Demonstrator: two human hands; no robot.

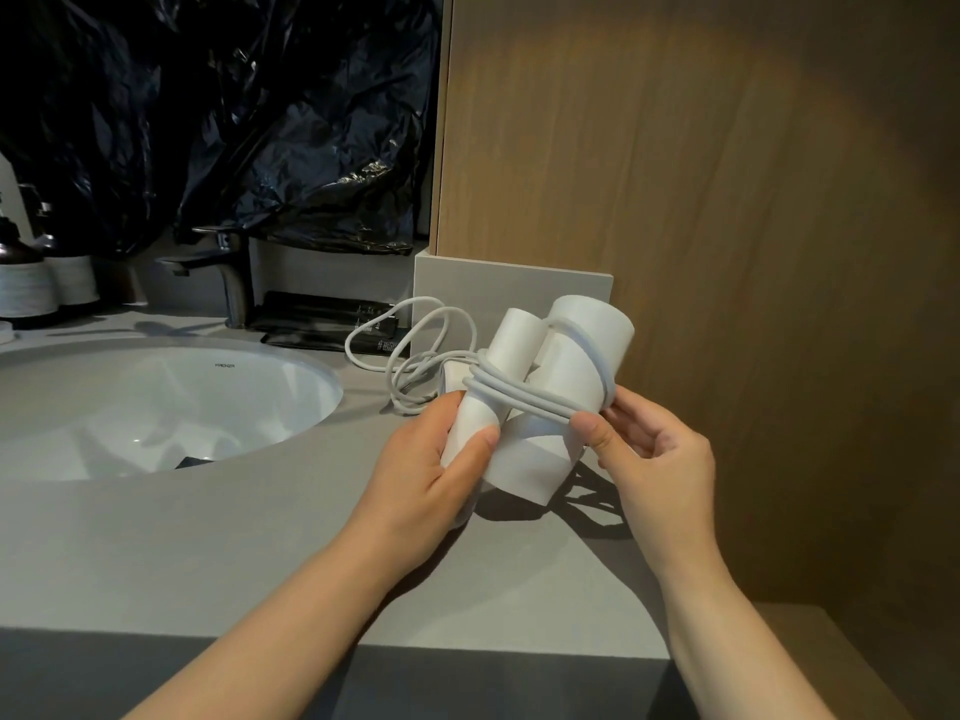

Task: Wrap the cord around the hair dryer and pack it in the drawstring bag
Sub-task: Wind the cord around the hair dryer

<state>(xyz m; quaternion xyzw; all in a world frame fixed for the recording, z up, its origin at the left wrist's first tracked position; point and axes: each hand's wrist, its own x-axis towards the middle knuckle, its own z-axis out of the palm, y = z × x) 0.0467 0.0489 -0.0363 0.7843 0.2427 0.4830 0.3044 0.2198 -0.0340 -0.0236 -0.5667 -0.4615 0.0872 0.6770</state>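
Big brown wood-grain wall panel [727, 200] fills everything right of the white oval sink basin [156, 402], and crumpled black plastic sheeting [234, 111] hangs behind the sink. The sink's set into a grey stone-look countertop [208, 553]. Just right of the sink, held over that counter, is the white folding plastic hair dryer [550, 387]. The left hand [436, 470] has fingers and thumb curled round its handle tube on the sink side. The right hand [654, 449] pinches the light grey rubbery cord [415, 350] between thumb and fingers on the side away from the sink. A few turns sit around the dryer, and the rest trails in loose loops toward the sink's back-right edge, by a flat black packet [322, 319].
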